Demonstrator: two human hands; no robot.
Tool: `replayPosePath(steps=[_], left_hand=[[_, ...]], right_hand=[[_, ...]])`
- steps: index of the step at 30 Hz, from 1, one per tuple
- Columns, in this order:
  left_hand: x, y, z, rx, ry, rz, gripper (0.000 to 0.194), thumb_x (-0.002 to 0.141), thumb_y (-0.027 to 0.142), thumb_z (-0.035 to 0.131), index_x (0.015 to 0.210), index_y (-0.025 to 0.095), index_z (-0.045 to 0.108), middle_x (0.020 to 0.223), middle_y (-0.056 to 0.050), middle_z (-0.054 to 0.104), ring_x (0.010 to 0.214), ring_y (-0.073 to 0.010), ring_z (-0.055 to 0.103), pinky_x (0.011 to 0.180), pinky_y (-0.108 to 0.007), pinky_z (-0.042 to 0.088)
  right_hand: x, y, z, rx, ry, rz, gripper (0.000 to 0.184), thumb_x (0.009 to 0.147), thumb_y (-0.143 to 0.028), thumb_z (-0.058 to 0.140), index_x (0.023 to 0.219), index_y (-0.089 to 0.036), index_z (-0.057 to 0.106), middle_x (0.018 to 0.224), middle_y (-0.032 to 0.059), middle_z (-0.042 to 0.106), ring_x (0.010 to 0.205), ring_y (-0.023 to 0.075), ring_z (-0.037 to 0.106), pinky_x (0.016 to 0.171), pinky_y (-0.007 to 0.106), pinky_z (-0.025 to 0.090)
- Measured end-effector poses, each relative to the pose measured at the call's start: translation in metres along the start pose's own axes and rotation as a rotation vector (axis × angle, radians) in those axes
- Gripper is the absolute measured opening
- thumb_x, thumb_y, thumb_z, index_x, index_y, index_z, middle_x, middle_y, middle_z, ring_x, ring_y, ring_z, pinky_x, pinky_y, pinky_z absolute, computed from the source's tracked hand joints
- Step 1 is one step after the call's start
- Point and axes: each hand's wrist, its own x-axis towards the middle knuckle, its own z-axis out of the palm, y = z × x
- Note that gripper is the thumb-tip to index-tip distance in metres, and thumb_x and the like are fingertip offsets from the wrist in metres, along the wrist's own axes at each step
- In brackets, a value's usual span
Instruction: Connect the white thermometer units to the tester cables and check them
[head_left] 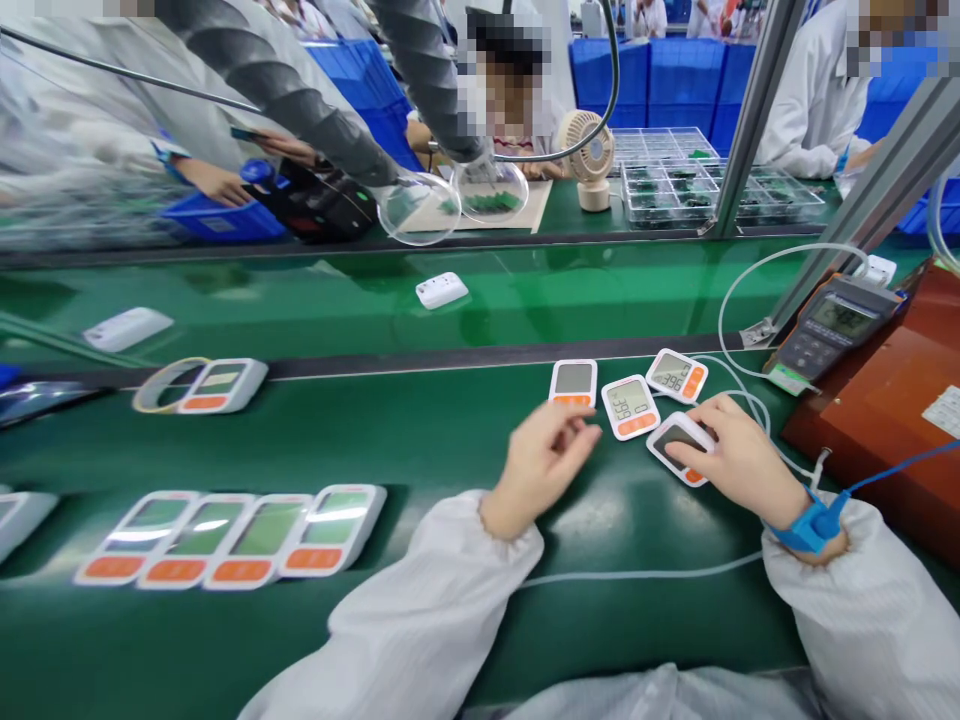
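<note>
My right hand [739,455] grips a small white digital meter [686,435] with orange buttons. Its thumb lies across the dark screen, and the fingers are at the far right edge. Just behind are two similar meters, one [631,407] upright to me and another [676,376] turned askew, both with digits on their screens. Loosely curled, my left hand [546,465] hovers with thumb and fingers apart and nothing in it. It is nearest to a meter with a blank screen [575,379], whose lower edge it partly hides.
A row of several meters [259,530] lies at left, with another meter [217,384] beside a tape roll [161,385] behind. A grey handheld instrument [836,320] with tubing rests on a reddish-brown box [885,390] at right. White devices [442,290] lie on the green belt [315,300]; co-workers sit beyond.
</note>
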Motion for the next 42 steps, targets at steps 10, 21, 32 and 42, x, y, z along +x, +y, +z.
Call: replayPosePath(steps=[10, 21, 32, 42], left_hand=[[-0.014, 0.013, 0.024, -0.985, -0.401, -0.444, 0.049, 0.085, 0.045, 0.076, 0.120, 0.015, 0.060, 0.083, -0.005, 0.069, 0.064, -0.0122, 0.064, 0.054, -0.019, 0.049], [0.006, 0.008, -0.001, -0.892, -0.208, -0.439, 0.054, 0.073, 0.035, 0.086, 0.115, 0.016, 0.059, 0.079, -0.002, 0.070, 0.058, -0.0109, 0.062, 0.052, -0.021, 0.046], [0.035, -0.049, -0.042, -0.378, 0.308, -0.514, 0.045, 0.076, 0.038, 0.072, 0.113, 0.014, 0.061, 0.086, -0.002, 0.069, 0.063, -0.0121, 0.061, 0.065, -0.027, 0.050], [0.016, -0.016, -0.032, 0.131, 0.208, -0.184, 0.040, 0.083, 0.046, 0.069, 0.110, 0.017, 0.071, 0.099, -0.010, 0.064, 0.081, -0.0216, 0.061, 0.079, -0.037, 0.052]], right_hand=[[-0.006, -0.017, 0.031, 0.584, -0.052, -0.176, 0.044, 0.111, -0.045, 0.037, 0.106, -0.014, 0.069, 0.124, 0.0115, 0.053, 0.084, 0.0140, 0.060, 0.071, 0.024, 0.054], [-0.009, -0.024, 0.029, -0.204, -0.262, -0.206, 0.012, 0.096, -0.016, 0.064, 0.096, -0.018, 0.076, 0.093, 0.0022, 0.068, 0.087, 0.0172, 0.065, 0.082, 0.025, 0.050], [0.040, -0.067, 0.037, -0.653, 0.000, 0.039, 0.078, 0.093, -0.063, 0.076, 0.145, -0.009, 0.052, 0.112, 0.0174, 0.059, 0.100, 0.0326, 0.060, 0.080, 0.037, 0.052], [0.036, -0.042, 0.046, -0.208, 0.127, 0.044, 0.068, 0.081, -0.031, 0.076, 0.140, -0.010, 0.050, 0.123, 0.0161, 0.056, 0.113, 0.0304, 0.057, 0.097, 0.038, 0.051]])
